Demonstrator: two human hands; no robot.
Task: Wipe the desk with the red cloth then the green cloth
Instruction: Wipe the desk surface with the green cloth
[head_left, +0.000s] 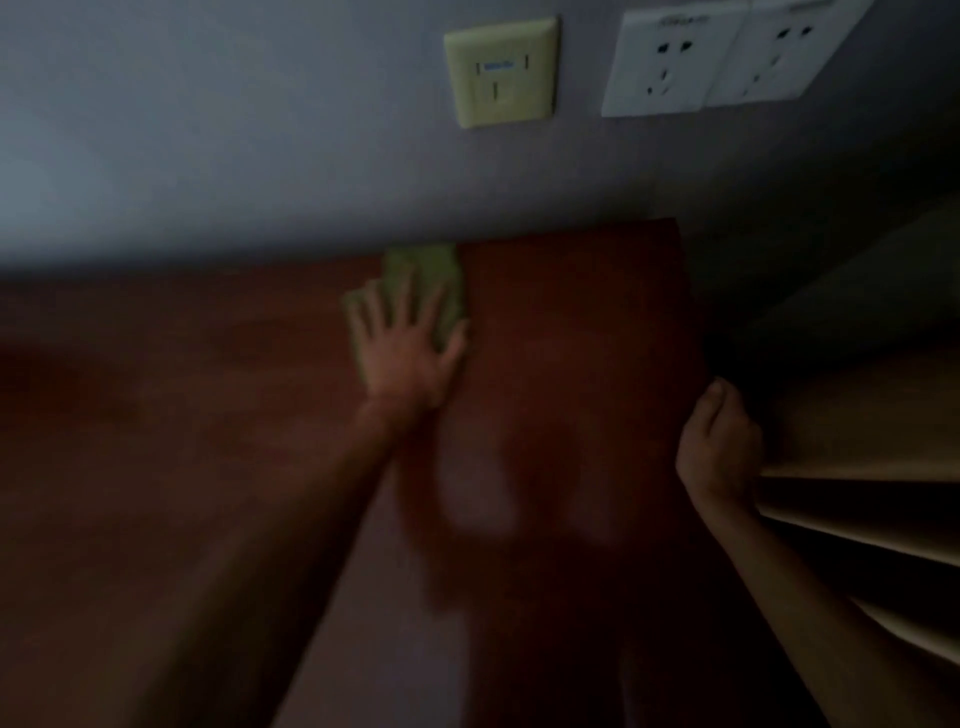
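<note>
The scene is dim and blurred. A folded green cloth (441, 280) lies on the reddish-brown desk (571, 322), close to the back wall. My left hand (408, 348) presses flat on the cloth with fingers spread, covering its near half. My right hand (719, 447) is at the desk's right edge, fingers curled loosely, thumb up; I cannot tell whether it grips the edge. No red cloth is in view.
A grey wall runs behind the desk with a yellowish wall plate (501, 73) and two white power sockets (727, 57). Pale wooden shelving (857, 467) stands right of the desk, beside my right hand.
</note>
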